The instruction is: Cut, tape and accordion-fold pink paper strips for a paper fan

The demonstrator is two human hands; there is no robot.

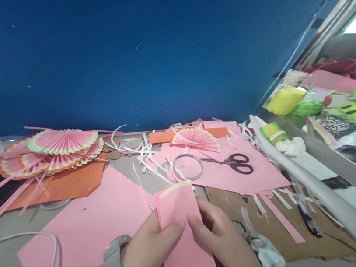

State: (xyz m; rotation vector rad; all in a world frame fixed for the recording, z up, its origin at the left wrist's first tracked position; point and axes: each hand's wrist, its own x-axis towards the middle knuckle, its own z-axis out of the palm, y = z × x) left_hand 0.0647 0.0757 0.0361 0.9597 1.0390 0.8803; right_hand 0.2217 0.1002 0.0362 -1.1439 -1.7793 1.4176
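Note:
Both my hands hold a folded pink paper strip (181, 221) with a pale yellow top edge, upright in front of me. My left hand (149, 248), with a grey watch on the wrist, pinches its left side with the thumb on the front. My right hand (220, 233) grips the right side, thumb pressed on the paper. Beyond the strip lie a roll of clear tape (187, 166) and black scissors (237, 162) on pink sheets. A small pleated pink fan (195, 140) sits behind the tape.
A stack of pleated pink-and-yellow fans (51, 151) lies at the left on orange paper (69, 184). White paper trimmings (140, 150) litter the middle. A white cable (31, 242) curves at the left. A white tube (307, 181) runs along the right, by a glass pane and cardboard (276, 221).

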